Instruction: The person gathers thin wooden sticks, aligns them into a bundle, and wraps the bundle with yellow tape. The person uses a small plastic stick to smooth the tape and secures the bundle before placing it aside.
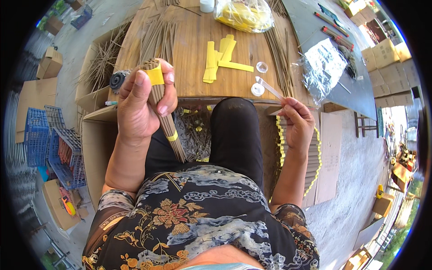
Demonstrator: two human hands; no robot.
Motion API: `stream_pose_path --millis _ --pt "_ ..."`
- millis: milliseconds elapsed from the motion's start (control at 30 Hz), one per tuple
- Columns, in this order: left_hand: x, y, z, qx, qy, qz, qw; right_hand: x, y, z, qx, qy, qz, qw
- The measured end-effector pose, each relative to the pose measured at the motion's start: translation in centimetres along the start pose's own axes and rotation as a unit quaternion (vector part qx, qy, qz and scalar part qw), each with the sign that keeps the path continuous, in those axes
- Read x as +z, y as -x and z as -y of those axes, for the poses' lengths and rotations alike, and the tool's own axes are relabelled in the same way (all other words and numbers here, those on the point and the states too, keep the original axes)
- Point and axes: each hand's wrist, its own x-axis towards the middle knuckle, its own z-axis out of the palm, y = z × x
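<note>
One stick bundle [167,120], clasped near top by left grip [137,105]; right grip [298,122] pinches pale strip [271,89].

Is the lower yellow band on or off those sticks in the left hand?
On: the lower yellow band lies across the brown stick bundle below the left hand.

wooden table [191,45] on grey floor [344,162]
</note>
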Motion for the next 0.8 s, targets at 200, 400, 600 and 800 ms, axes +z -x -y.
stream_pose_path --millis 200,400,600,800 --pt "0.2 0.0 -0.3 -0.015 0.049 -0.001 0.999 6.1 1.7 1.3 0.018 -0.179 0.174 0.968" --pt "0.3 0.6 -1.3 -0.017 0.060 -0.012 0.998 12.0 2.5 1.5 0.011 -0.170 0.253 0.952" --pt "-0.4 1.0 -1.5 -0.011 0.068 0.000 0.998 14.3 3.2 1.2 0.032 -0.167 0.274 0.947" --pt "-0.4 1.1 -1.6 -0.001 0.129 0.020 0.991 15.4 3.9 1.1 0.047 -0.171 0.294 0.939"
